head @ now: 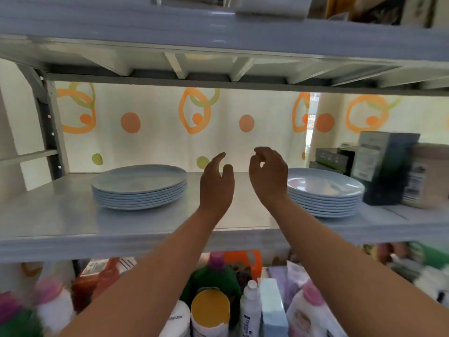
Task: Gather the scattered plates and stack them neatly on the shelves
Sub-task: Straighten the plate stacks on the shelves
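While both hands were raised over the middle shelf (60, 215), neither one held anything. The left hand (216, 183) was open, fingers loosely spread and the thumb apart, and it stood between the two stacks. The right hand (268, 173) was half curled, with the thumb and forefinger almost meeting, but I saw nothing between them. It was just beside the right stack (325, 193), at about 9 o'clock from it, and I could not tell if the wrist touched the rim.

The left stack (139, 187) sat at 9 o'clock from the hands, well apart from them, and looked even. The right stack sat at 3 o'clock, and its top plate seemed a little shifted against the ones below.

My worry was mostly on the right side. The forearm passed close in front of that stack, so a quick pull back could catch the rim and drag the top plates toward the shelf edge. These plates looked smooth and would probably slide easily. The dark box (386, 166) stood just beside the stack at 3 o'clock, so there was little room to push the plates that way; a push could knock it over. Bottles (250, 310) crowded the space under the shelf at 6 o'clock, and a falling plate would strike them.
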